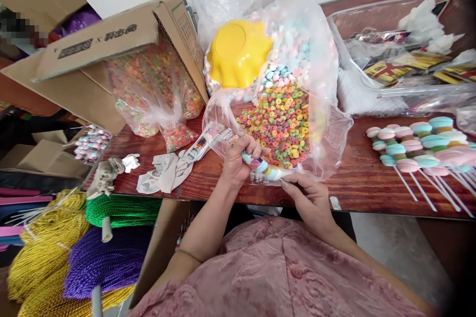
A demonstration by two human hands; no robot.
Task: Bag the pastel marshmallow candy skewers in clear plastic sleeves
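Observation:
In the head view my left hand [240,161] is wrapped round a candy skewer [262,164] of pastel pieces, which seems to be in a clear printed wrapper. My right hand [310,198] pinches its right end between thumb and fingers; whether a stick or the wrapper lies there, I cannot tell. Just beyond both hands is an open clear plastic bag [330,146] with many coloured candy rings [284,124]. Behind the rings are pastel candies [277,77] in plastic, with an upturned yellow bowl [240,52] on them.
Several finished-looking candy skewers [420,146] lie at the right. Behind them stands a clear tub [394,91] with packets. A cardboard box [107,42] holding bagged candy rings stands at the left, near crumpled gloves [165,171]. Bundles of yellow, green and purple cord [107,262] lie below the table edge.

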